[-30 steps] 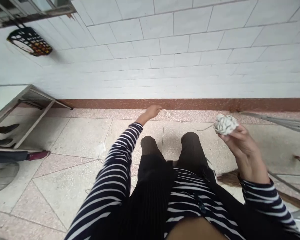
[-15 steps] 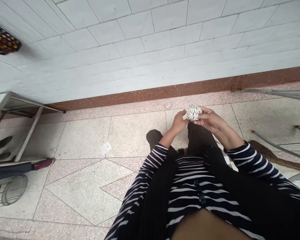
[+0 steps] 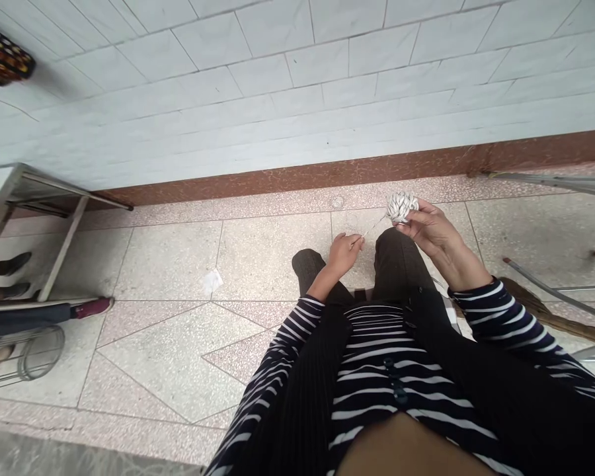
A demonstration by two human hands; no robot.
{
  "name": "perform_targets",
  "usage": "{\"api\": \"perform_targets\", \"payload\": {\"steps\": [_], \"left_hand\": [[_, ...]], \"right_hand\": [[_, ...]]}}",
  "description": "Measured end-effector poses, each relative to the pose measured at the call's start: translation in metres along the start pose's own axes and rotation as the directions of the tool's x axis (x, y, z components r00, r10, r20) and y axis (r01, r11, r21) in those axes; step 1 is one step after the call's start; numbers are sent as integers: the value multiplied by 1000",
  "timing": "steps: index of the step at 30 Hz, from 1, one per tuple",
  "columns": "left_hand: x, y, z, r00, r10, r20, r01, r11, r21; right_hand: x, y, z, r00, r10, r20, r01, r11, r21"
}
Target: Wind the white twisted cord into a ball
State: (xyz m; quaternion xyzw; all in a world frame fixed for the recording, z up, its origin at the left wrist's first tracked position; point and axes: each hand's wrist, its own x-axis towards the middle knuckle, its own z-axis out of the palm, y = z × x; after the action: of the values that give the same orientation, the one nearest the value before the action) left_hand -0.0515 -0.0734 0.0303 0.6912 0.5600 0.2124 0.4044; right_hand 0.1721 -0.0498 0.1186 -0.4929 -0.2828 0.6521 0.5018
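Observation:
A white ball of looped, braided-looking cord or paper strip point(image 3: 400, 207) is in my right hand point(image 3: 434, 233), gripped between the thumb and fingers above my right knee. From its left side a thin, pale twisted strand point(image 3: 375, 226) runs down to the left. My left hand point(image 3: 344, 253) pinches the far end of this strand, lower and to the left of the ball. The strand looks stretched nearly straight between the two hands. Whether it is string or twisted paper I cannot tell.
A tiled wall stands ahead, with a drain point(image 3: 337, 202) in the floor near it. A metal-framed table point(image 3: 69, 244) is at the left, by a wire basket point(image 3: 40, 354) and other people's feet. A white scrap point(image 3: 211, 282) lies on the floor. Metal legs point(image 3: 550, 277) stand at the right.
My left hand has moved from the ball down and to the left, drawing out the strand. My right hand has shifted slightly right and up with the ball.

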Motion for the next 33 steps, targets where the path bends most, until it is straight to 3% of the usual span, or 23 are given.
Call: {"api": "perform_targets", "payload": {"steps": [3,6,9,12,16,19,24,30,33], "left_hand": [[-5,2,-1,1000,8,-7,-9,999,-39],[-6,1,-8,999,-15,-48,6,984,-180],[-2,-3,-16,995,-45,-84,22,966,-259],[1,-4,-14,997,-52,-50,34,950,-310],[7,4,1,999,-32,1,27,838,-545],[10,13,5,996,-67,-63,13,779,-627],[5,34,-13,988,10,-151,-87,853,-515],[-2,55,-32,992,81,-96,-125,686,-717],[1,56,-33,995,70,-77,-104,664,-741]], "right_hand": [[4,-2,6,999,-51,-16,51,999,6],[4,-6,7,995,-79,57,77,996,39],[1,-7,2,987,-17,163,4,997,78],[-1,-1,-4,969,78,234,-105,989,103],[-2,15,-6,939,181,293,-206,977,54],[-2,23,-6,923,207,325,-229,973,29],[-6,21,-9,917,167,362,-201,978,58],[-10,18,-19,853,82,516,-147,985,86],[-11,19,-22,829,71,555,-106,994,33]]}}
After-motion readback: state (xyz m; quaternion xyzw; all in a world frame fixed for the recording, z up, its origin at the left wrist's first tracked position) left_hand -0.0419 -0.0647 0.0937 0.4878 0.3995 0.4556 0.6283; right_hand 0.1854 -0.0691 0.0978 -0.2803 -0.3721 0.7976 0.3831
